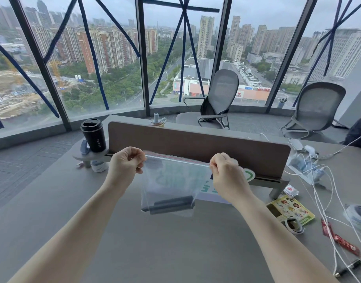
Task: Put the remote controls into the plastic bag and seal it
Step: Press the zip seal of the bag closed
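A clear plastic bag (171, 180) with a red zip strip along its top hangs upright above the grey desk (155, 242). Dark remote controls (171, 203) lie side by side in the bottom of the bag. My left hand (127, 162) pinches the bag's top left corner. My right hand (226, 172) pinches the top right corner. The zip strip runs taut between the two hands. Whether the strip is pressed closed along its whole length I cannot tell.
A brown divider panel (196, 144) stands just behind the bag. A black coffee cup (93, 135) sits at its left end. White cables (326, 190), a printed card (291, 211), red packets (343, 240) and small items lie at the right. Two mesh chairs stand by the windows.
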